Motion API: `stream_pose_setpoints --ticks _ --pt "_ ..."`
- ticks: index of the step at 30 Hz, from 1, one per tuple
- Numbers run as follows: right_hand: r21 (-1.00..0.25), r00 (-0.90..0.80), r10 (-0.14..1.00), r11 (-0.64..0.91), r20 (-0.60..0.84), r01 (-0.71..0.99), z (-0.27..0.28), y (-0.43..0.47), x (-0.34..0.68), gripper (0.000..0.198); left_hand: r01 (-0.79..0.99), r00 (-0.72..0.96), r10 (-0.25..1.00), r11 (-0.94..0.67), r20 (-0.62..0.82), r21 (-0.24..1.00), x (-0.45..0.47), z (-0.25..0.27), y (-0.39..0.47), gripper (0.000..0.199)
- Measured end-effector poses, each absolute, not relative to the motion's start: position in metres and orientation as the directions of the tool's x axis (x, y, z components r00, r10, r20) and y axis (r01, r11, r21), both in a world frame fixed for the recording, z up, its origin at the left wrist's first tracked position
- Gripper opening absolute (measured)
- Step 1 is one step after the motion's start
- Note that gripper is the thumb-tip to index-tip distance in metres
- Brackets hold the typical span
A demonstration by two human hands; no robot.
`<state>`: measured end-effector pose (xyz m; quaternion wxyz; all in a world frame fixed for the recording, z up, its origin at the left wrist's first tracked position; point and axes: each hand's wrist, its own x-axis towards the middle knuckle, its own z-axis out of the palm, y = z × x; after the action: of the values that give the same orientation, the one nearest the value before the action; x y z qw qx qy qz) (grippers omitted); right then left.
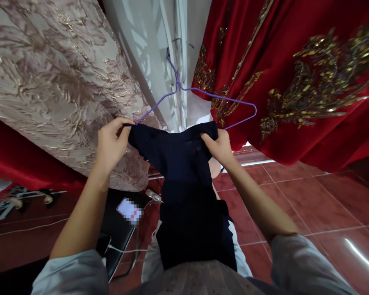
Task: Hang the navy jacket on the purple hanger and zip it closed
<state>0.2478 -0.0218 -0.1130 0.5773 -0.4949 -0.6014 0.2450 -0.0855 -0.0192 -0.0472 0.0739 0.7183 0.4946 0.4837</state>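
Observation:
A black garment (pixel 184 164) hangs stretched between my two hands, its lower part falling in front of my legs. My left hand (pixel 113 139) pinches its upper left corner between thumb and fingers. At the upper right, my right hand (pixel 217 143) grips the garment's edge, thumb in front and fingers hidden behind the cloth. A purple wire hanger (pixel 233 100) hangs just above. Its left arm reaches down to the cloth near my left hand, and its right end sticks out bare. Whether the hanger's left end is inside or behind the garment, I cannot tell.
Pale floral brocade cloth (pixel 64 82) hangs at left, and red cloth with gold embroidery (pixel 240 53) at right. White bars (pixel 180 20) stand behind the hanger. A lit phone (pixel 129 209) lies on a black seat (pixel 118 235) at lower left, beside a white cable (pixel 129 250). The floor (pixel 289 200) is red tile.

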Motion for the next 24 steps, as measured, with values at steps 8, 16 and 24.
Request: stream_pose_setpoints --ticks 8,16,24 --pt "-0.876 0.172 0.877 0.393 0.448 0.279 -0.12 -0.025 0.228 0.037 0.611 0.067 0.709 -0.585 0.702 0.532 -0.045 -0.035 -0.008 0.031" --pt "-0.664 0.365 0.558 0.575 0.745 0.477 -0.086 -0.032 0.309 0.056 0.748 0.182 0.652 -0.578 0.736 0.326 -0.049 -0.026 0.012 0.021" --pt "-0.912 -0.017 0.95 0.303 0.31 0.275 -0.035 -0.01 0.377 0.041 0.69 0.041 0.75 -0.499 0.66 0.524 -0.053 -0.018 0.025 0.013"
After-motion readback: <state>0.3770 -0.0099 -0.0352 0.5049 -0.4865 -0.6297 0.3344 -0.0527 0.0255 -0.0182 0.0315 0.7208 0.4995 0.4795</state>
